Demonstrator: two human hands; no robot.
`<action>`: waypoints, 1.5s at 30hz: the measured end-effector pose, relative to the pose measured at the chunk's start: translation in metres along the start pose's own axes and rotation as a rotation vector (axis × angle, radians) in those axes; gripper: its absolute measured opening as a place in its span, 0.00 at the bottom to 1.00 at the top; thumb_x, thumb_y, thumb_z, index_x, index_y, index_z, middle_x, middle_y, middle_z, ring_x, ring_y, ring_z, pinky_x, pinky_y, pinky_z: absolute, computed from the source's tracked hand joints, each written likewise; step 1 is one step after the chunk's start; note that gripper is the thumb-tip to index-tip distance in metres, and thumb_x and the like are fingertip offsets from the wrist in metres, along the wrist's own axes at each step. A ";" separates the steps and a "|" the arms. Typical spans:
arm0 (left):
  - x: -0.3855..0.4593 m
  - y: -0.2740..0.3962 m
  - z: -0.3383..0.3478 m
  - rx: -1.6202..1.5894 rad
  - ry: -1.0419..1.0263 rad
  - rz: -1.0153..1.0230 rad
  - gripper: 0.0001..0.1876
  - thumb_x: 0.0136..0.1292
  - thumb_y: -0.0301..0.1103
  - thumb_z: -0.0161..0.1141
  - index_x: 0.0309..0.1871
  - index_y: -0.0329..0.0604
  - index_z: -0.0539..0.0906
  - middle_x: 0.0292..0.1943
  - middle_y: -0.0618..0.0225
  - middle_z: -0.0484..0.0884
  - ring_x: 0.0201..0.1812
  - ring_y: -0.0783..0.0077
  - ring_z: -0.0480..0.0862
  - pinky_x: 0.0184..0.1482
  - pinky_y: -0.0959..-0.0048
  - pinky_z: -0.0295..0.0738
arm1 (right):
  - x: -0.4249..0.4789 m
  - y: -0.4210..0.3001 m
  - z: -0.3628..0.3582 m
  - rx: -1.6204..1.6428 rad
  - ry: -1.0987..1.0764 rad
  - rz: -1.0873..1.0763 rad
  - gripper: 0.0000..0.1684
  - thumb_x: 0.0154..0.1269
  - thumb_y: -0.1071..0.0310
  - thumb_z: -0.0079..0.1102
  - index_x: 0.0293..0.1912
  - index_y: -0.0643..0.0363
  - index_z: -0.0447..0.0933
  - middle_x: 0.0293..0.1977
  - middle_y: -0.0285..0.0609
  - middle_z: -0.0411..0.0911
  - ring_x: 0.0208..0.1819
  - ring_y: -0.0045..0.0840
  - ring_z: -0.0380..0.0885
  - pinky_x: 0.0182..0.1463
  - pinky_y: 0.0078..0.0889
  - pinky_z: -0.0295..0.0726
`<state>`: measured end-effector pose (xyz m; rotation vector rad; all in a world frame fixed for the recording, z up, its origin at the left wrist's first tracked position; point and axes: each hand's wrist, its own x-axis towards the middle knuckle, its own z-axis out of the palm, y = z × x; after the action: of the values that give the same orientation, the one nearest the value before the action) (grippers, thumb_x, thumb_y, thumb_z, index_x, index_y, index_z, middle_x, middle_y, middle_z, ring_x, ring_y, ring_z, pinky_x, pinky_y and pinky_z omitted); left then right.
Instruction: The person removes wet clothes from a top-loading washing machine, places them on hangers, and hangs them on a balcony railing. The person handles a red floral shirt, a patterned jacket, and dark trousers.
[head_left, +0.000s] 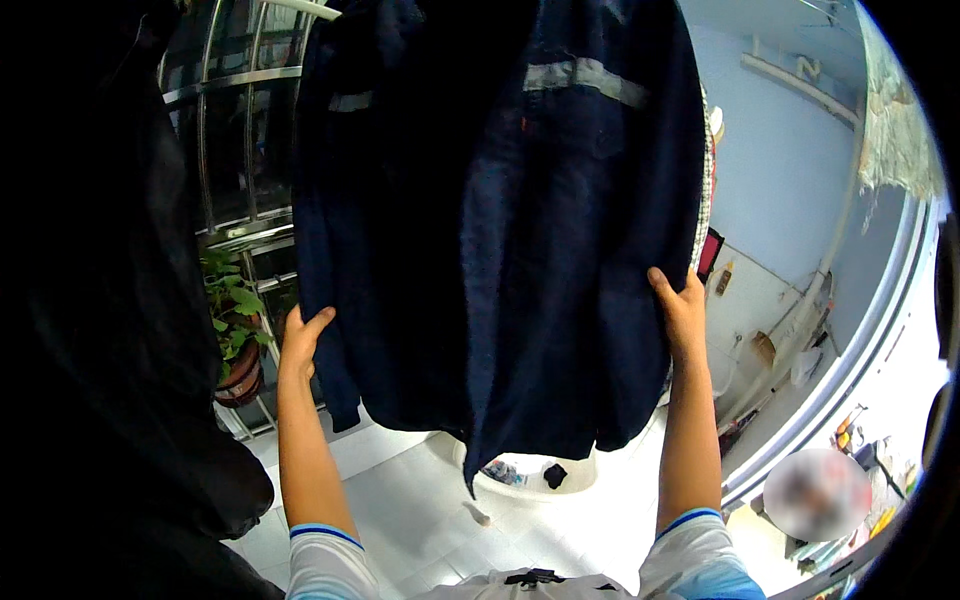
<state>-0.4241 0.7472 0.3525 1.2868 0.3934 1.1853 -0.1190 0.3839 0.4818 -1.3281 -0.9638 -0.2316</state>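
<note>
A dark navy jacket (540, 300) with pale reflective strips hangs upright before me, its front open and its hem uneven. My left hand (306, 337) holds the jacket's left edge at the sleeve, thumb in front and fingers mostly hidden behind the cloth. On the opposite edge, my right hand (681, 307) grips the other side a little higher, thumb on the front. Both forearms reach up from below. The jacket's top runs out of the picture. Under its hem stands a white basin (525, 487) with some cloth items, one of them black (555, 475).
Black garments (112, 300) hang close at the left. Behind them are metal window bars (247, 75) and a potted plant (240, 375). To the right are a blue wall (780, 165), long-handled tools (765, 349) and a door frame (862, 360). The floor (420, 517) is white tile.
</note>
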 end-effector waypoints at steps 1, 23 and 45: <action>-0.009 -0.004 -0.004 -0.026 0.047 -0.004 0.23 0.55 0.31 0.64 0.54 0.35 0.73 0.45 0.62 0.79 0.44 0.67 0.79 0.49 0.71 0.72 | 0.003 0.002 -0.004 0.033 -0.003 0.020 0.21 0.59 0.65 0.62 0.49 0.65 0.73 0.38 0.38 0.79 0.37 0.20 0.76 0.44 0.22 0.75; -0.139 -0.034 -0.048 0.013 0.166 -0.080 0.28 0.56 0.35 0.64 0.58 0.32 0.69 0.54 0.58 0.75 0.50 0.65 0.76 0.54 0.71 0.70 | 0.007 0.006 -0.073 0.145 -0.089 0.190 0.21 0.63 0.53 0.58 0.45 0.62 0.75 0.35 0.34 0.78 0.34 0.17 0.76 0.39 0.17 0.74; -0.193 -0.076 -0.061 0.041 0.206 0.021 0.16 0.63 0.35 0.59 0.51 0.36 0.73 0.40 0.73 0.77 0.37 0.81 0.74 0.43 0.81 0.68 | 0.004 0.073 -0.079 0.630 -0.271 0.387 0.23 0.67 0.54 0.51 0.52 0.62 0.73 0.46 0.42 0.78 0.45 0.26 0.78 0.51 0.27 0.75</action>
<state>-0.5167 0.6298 0.1962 1.2099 0.5583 1.3386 -0.0330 0.3357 0.4381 -0.9388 -0.8797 0.5253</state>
